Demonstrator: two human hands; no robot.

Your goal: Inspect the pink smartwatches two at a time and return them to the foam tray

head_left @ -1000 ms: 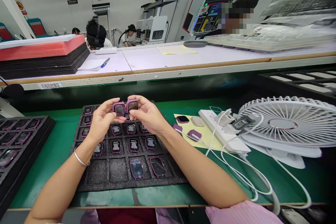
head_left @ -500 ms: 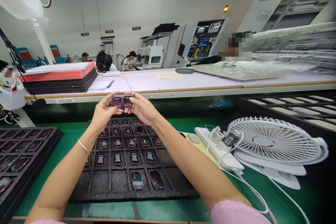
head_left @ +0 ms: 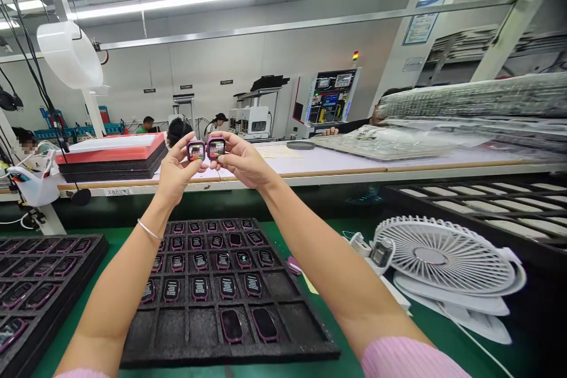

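My left hand (head_left: 173, 172) pinches a strapless smartwatch (head_left: 195, 152) with a purple case by its edges. In my right hand (head_left: 248, 163) is a second purple smartwatch (head_left: 217, 148), gripped between thumb and fingers. Both are held side by side at the height of the shelf edge, their screens facing me with coloured reflections or images on them. Below my arms lies a black foam tray (head_left: 172, 331) with rows of similar watches, many showing white text. Two dark-screened watches, one of them a dark watch (head_left: 264, 323), sit in its front row beside bare compartments.
Another watch tray (head_left: 66, 283) is at the left. A white fan (head_left: 429, 257) and plugged-in chargers (head_left: 381, 253) stand to the right, with a purple item (head_left: 293, 266) beside the tray. Foam sheets (head_left: 110, 153) and plastic-wrapped stacks (head_left: 469, 100) lie on the shelf; people sit beyond.
Both hands have risen with the two watches, from below the shelf edge to in front of its top. My view has tilted upward, and the watch screens now look brighter.
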